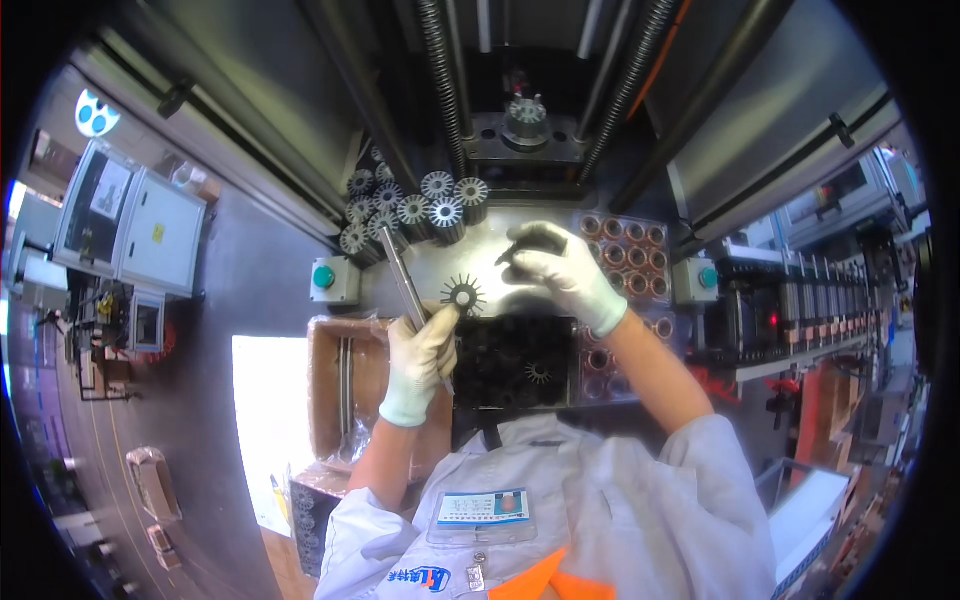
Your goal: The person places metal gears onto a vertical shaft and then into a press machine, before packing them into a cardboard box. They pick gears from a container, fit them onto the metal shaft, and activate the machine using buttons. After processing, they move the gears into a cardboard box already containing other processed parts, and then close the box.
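My left hand (424,352), in a white glove, is closed around a long metal shaft (404,278) that slants up to the left. Its thumb and fingertips also pinch a black spoked disc (464,296), with thin teeth all round. Farther right, my gloved right hand (572,275) is curled with fingers and thumb close together. Something dark shows between them, mostly hidden by the fingers; I cannot tell its kind. Both hands are above the bright metal table and apart. Below them, a black bin (500,365) holds dark pieces, with one spoked disc (538,373) standing out.
Several slotted metal cores (413,209) stand at the back left. Trays of copper rings (637,256) lie on the right. A press fixture (525,125) rises behind, between rods and springs. Green buttons (323,277) flank the table. An open cardboard box (325,385) sits at the left.
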Demonstrator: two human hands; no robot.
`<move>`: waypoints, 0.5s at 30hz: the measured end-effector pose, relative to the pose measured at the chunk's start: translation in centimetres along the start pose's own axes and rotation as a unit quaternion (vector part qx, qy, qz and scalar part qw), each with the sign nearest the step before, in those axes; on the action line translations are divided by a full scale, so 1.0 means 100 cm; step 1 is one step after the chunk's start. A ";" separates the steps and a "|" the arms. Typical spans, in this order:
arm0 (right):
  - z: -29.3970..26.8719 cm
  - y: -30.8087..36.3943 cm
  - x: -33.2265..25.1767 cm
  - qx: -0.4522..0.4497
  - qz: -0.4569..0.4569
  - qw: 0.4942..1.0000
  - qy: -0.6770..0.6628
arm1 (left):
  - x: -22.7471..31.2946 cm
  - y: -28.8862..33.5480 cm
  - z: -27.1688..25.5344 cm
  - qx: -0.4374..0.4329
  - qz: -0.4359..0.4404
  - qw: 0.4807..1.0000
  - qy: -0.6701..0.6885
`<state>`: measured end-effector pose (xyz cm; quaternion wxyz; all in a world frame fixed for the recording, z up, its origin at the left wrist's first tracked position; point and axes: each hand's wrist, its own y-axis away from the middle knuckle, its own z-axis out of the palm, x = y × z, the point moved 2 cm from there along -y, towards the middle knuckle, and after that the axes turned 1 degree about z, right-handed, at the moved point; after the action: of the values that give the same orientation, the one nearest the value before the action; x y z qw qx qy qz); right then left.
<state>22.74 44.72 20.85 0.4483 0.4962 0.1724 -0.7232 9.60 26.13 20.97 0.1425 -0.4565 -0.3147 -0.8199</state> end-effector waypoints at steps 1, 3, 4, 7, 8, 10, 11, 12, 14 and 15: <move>-0.001 0.007 0.001 0.017 0.017 1.000 -0.007 | -0.001 -0.002 0.002 -0.011 -0.006 1.000 -0.002; -0.003 0.024 0.002 0.087 0.049 0.994 -0.043 | -0.002 -0.007 0.008 -0.045 -0.023 0.999 0.006; -0.009 0.030 0.008 0.109 0.041 0.992 -0.038 | -0.004 -0.009 0.011 -0.064 -0.030 0.998 0.006; -0.012 0.051 0.016 0.173 0.020 0.984 -0.048 | -0.008 -0.013 0.022 -0.085 -0.039 0.996 0.004; -0.013 0.056 0.019 0.194 0.003 0.980 -0.044 | -0.011 -0.016 0.025 -0.090 -0.050 0.995 -0.009; -0.019 0.071 0.026 0.226 -0.001 0.972 -0.057 | -0.016 -0.018 0.032 -0.108 -0.064 0.992 -0.025; -0.020 0.079 0.028 0.240 -0.001 0.969 -0.059 | -0.019 -0.019 0.035 -0.111 -0.065 0.991 -0.039; -0.018 0.084 0.028 0.249 -0.005 0.965 -0.079 | -0.022 -0.019 0.039 -0.126 -0.067 0.989 -0.044; -0.024 0.097 0.032 0.260 -0.005 0.960 -0.104 | -0.028 -0.015 0.048 -0.138 -0.068 0.987 -0.054; -0.025 0.104 0.031 0.265 -0.009 0.958 -0.106 | -0.030 -0.013 0.051 -0.143 -0.061 0.986 -0.064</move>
<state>32.32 39.34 19.03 0.3103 0.5160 -0.0695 -0.7954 13.89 30.25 19.92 0.0046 -0.5039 -0.2299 -0.8326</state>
